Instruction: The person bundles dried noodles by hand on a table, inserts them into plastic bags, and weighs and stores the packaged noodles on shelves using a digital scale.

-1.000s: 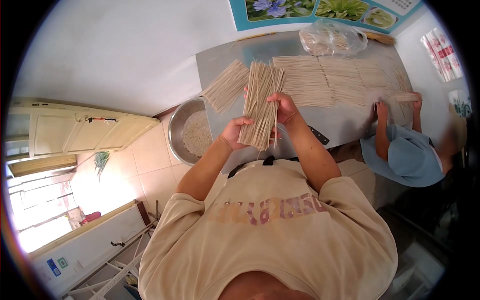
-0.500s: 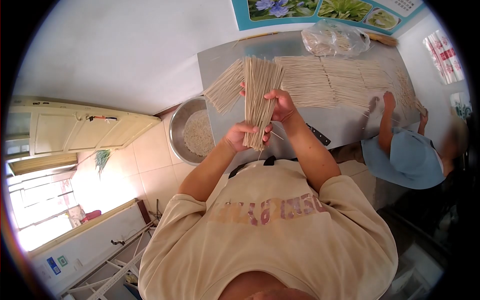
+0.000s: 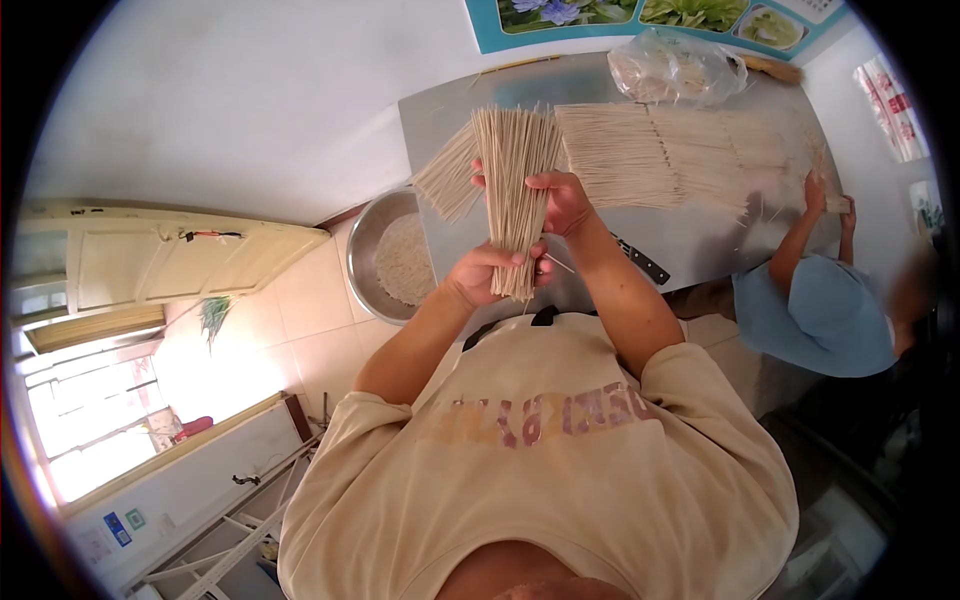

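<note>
L hand (image 3: 480,272) is gripping stick bundle (image 3: 516,185) nr its 6 o'clock end; R hand (image 3: 566,203) is clasping its 3 o'clock side, over table (image 3: 430,120). Rel. to bundle: stick pile (image 3: 449,172) is lying at 9 o'clock, bowl (image 3: 357,262) at 8, knife (image 3: 645,263) at 4.

Your view is bright on the left, where daylight glares white through the barred rectangular window (image 3: 95,425) and washes out the pale tiled floor (image 3: 305,290). Soft shadows cross the smooth grey metal table (image 3: 680,235); lens distortion bends the edges, and the corners go black.
</note>
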A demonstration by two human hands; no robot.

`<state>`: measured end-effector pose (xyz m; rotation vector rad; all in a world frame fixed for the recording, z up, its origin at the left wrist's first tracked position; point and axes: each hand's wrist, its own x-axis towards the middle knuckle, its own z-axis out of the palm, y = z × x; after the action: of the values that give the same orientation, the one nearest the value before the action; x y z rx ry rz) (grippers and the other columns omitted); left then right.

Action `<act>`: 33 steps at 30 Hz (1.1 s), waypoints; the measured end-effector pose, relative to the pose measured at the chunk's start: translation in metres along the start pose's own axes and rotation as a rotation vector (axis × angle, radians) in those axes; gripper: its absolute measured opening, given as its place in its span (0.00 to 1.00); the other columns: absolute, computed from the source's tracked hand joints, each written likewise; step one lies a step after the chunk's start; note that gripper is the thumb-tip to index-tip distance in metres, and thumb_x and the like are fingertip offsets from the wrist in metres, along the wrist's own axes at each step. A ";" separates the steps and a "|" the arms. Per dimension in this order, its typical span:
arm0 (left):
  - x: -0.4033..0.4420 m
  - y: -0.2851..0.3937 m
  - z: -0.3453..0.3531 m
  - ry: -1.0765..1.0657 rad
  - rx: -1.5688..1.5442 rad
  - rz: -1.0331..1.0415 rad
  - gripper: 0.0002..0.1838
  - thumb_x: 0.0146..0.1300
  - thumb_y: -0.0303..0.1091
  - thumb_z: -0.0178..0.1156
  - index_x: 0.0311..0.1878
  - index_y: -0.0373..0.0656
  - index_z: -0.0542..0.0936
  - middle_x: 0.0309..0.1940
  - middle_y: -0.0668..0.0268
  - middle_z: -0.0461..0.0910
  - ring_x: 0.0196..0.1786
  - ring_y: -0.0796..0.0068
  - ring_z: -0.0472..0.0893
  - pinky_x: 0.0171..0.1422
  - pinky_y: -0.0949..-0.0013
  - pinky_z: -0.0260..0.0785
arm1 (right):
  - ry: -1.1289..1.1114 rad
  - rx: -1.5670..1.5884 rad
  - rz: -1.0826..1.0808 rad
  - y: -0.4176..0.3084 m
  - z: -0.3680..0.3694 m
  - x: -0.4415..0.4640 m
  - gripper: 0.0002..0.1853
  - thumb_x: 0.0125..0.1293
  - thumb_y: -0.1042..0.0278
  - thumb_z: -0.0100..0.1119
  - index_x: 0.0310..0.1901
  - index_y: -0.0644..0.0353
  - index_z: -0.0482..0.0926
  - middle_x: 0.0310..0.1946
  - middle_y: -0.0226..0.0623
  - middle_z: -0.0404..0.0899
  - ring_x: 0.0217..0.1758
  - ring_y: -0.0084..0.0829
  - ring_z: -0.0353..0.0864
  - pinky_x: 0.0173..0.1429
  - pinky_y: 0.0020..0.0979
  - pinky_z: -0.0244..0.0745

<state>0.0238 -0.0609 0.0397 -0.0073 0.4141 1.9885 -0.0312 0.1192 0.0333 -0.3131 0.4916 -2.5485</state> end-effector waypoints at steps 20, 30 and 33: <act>-0.024 0.063 -0.034 0.815 2.267 -0.393 0.28 0.56 0.25 0.59 0.62 0.38 0.70 0.44 0.52 0.84 0.46 0.51 0.85 0.48 0.54 0.77 | 0.913 0.067 -0.169 0.024 -0.145 -0.165 0.31 0.71 0.32 0.51 0.56 0.56 0.75 0.46 0.36 0.83 0.49 0.34 0.82 0.51 0.36 0.73; -0.029 0.016 -0.033 0.417 0.328 -0.147 0.30 0.57 0.21 0.61 0.66 0.41 0.71 0.41 0.66 0.78 0.39 0.73 0.80 0.47 0.66 0.77 | 0.715 -0.672 0.019 0.025 -0.057 -0.108 0.11 0.71 0.60 0.61 0.44 0.59 0.83 0.31 0.29 0.82 0.31 0.19 0.78 0.36 0.24 0.71; -0.027 0.007 -0.016 0.374 0.288 -0.087 0.29 0.57 0.20 0.60 0.64 0.40 0.72 0.40 0.66 0.78 0.40 0.72 0.80 0.47 0.66 0.76 | 0.604 -0.842 -0.033 0.035 -0.015 -0.083 0.09 0.67 0.65 0.65 0.38 0.63 0.82 0.23 0.26 0.78 0.26 0.17 0.74 0.32 0.26 0.71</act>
<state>0.0264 -0.0914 0.0322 -0.2149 0.9233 1.8259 0.0497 0.1398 -0.0046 0.1860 1.7900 -2.2941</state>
